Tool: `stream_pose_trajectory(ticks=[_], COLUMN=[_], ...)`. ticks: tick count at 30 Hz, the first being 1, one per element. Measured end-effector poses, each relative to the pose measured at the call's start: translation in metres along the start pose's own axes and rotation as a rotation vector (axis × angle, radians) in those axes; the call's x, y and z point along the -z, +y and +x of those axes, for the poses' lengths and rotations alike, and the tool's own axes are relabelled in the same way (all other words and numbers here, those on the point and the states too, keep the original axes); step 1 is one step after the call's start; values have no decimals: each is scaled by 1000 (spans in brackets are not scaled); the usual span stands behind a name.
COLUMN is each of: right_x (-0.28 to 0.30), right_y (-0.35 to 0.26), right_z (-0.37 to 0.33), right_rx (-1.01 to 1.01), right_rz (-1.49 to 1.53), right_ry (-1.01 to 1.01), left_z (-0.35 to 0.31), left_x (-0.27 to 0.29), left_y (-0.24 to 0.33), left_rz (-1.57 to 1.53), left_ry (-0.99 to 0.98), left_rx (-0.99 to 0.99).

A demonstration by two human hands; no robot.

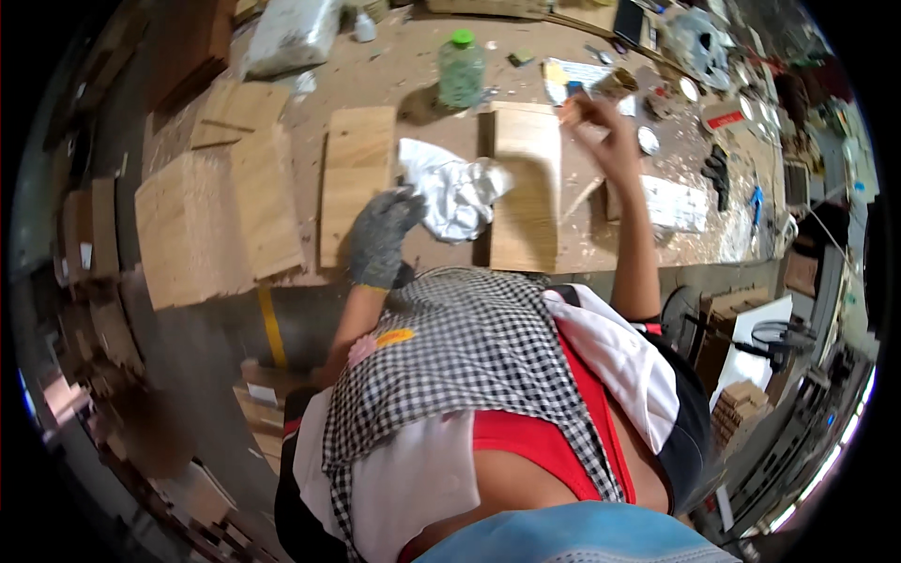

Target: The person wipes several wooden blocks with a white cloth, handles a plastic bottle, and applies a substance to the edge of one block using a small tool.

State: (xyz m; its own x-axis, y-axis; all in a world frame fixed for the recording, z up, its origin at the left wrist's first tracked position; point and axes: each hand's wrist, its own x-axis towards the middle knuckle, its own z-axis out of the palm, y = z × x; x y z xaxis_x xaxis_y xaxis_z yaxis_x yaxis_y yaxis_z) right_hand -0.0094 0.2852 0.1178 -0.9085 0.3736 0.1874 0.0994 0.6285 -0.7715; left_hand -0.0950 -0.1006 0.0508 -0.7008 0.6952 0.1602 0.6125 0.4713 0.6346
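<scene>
My left hand (380, 242), in a grey knit glove, has its fingers closed on the near-left edge of a crumpled white cloth (450, 195). The cloth lies between two pale wooden boards. Under and beside my gloved hand is the left board (358, 155); the right board (526, 197) touches the cloth's right side. Bare and raised over the far right of that board, my right hand (605, 136) has its fingers pinched together. Something small and orange-brown shows at the fingertips, too blurred to name. A brown cardboard roll (618, 83) stands just beyond it.
A green-capped clear bottle (461, 75) stands at the far middle. More wooden boards (192, 220) lie at the left, overlapping the table edge. Papers (674, 205), a dark tool (718, 178) and a blue-handled tool (756, 202) lie at the right, among wood chips.
</scene>
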Motion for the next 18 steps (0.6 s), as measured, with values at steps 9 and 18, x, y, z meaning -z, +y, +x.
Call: stream_pose_trajectory(ticks=[9,18], right_x=[-154,-149], right_y=[-146,-152], right_z=[-56,-41], right_rx=[314,148], right_rz=[-10,12], right_ry=[-345,-302], left_z=[-13,-33], left_x=[-19,-23], left_y=[0,-4], left_rz=[-393,-2064], left_ry=[-24,57], left_rx=[116,569])
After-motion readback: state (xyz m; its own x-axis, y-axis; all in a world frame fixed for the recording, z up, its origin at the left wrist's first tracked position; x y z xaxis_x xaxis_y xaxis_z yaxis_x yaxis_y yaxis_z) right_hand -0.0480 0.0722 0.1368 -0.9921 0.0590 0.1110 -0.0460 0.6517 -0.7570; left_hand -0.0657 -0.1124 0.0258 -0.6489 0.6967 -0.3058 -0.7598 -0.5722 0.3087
